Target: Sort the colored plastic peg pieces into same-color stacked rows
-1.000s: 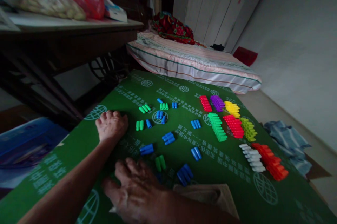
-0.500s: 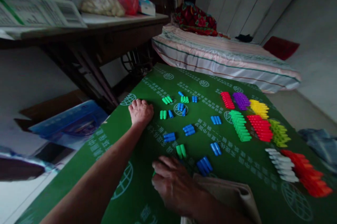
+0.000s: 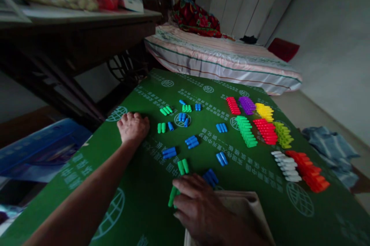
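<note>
My left hand [image 3: 132, 126] rests as a closed fist on the green printed mat [image 3: 150, 203], left of small groups of green pegs [image 3: 161, 127] and blue pegs [image 3: 191, 141]. Near the front edge, the curled fingers of my right hand [image 3: 199, 207] close on a green peg [image 3: 172, 196]. Another green pair [image 3: 183, 166] and a blue cluster [image 3: 211, 176] lie just beyond its fingertips. Sorted rows of red, purple, yellow, green, white and orange pegs [image 3: 267, 130] lie to the right.
A folded beige cloth [image 3: 245, 211] lies under my right wrist. A dark wooden table [image 3: 78, 30] with bags stands at the left, a blue box [image 3: 37, 149] below it. A bed [image 3: 222, 61] lies behind the mat, and blue clothing [image 3: 332, 147] is on the floor.
The view swung left, then back right. My right hand has curled and now has a green peg at its fingertips. My left fist stays in place on the mat.
</note>
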Available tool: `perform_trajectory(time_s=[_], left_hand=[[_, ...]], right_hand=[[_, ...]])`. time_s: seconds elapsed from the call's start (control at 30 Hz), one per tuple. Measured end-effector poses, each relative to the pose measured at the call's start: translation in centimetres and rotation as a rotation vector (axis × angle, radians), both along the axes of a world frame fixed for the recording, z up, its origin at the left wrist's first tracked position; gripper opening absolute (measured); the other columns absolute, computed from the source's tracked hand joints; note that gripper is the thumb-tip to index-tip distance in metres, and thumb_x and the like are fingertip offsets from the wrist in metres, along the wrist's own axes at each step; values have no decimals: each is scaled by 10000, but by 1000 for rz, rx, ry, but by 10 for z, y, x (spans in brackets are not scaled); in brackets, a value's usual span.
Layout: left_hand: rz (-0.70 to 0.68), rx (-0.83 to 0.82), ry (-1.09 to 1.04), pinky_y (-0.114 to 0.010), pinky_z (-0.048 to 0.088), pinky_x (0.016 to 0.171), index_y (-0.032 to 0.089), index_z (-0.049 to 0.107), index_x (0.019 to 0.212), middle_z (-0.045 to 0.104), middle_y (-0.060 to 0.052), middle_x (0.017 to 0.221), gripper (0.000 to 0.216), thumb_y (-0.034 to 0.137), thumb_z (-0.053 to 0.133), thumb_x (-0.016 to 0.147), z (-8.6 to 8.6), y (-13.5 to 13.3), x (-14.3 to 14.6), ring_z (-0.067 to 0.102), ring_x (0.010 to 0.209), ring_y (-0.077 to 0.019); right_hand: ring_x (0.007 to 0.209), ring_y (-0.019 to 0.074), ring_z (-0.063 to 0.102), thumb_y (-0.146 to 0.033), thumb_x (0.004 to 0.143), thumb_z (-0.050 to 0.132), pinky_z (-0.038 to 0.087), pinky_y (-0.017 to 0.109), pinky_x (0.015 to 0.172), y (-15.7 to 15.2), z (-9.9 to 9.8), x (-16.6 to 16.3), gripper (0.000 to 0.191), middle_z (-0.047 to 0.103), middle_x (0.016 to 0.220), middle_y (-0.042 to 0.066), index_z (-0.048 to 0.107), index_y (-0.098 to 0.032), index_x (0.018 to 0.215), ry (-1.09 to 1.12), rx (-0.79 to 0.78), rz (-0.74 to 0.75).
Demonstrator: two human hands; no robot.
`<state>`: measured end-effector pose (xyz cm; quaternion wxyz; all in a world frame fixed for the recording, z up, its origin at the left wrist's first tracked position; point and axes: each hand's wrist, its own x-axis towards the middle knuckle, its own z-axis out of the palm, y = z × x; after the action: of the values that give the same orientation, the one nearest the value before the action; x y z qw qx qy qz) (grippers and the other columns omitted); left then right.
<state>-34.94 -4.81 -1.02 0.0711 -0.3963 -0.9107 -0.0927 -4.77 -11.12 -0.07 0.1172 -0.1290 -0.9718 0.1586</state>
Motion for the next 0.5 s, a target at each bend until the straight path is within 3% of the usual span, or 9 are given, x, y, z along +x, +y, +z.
perform_trajectory(time_s=[0.1,0.2,0.37,0.5], left_hand=[[4,-13,4,-505,350,968,36,549,1138,509,-274,1253,538,405,291,845,-2,0,-1,400,1222,-389],[3,-25,6,-500,351,965,50,552,1136,516,-274,1243,532,411,286,852,-2,0,-1,405,1221,-383],[9,-52,-6,-495,348,982,62,549,1128,521,-247,1239,540,430,272,846,5,0,0,405,1221,-379],[10,-76,-18,-513,358,969,66,545,1114,511,-255,1247,570,457,232,842,9,1,-4,399,1223,-386]], right_hand=[[1143,202,492,-203,905,491,397,368,996,13,2,3,145,584,1229,73,624,-213,962,86,-25,-170],[1109,200,507,-163,888,505,416,360,960,28,9,-7,194,603,1165,77,611,-213,1043,30,-25,-210],[991,243,538,-324,867,577,450,418,856,36,13,-34,206,622,987,94,607,-185,1016,-184,4,-309],[946,235,535,-216,842,559,465,386,799,41,12,-42,188,617,937,92,608,-180,1021,-203,58,-235]])
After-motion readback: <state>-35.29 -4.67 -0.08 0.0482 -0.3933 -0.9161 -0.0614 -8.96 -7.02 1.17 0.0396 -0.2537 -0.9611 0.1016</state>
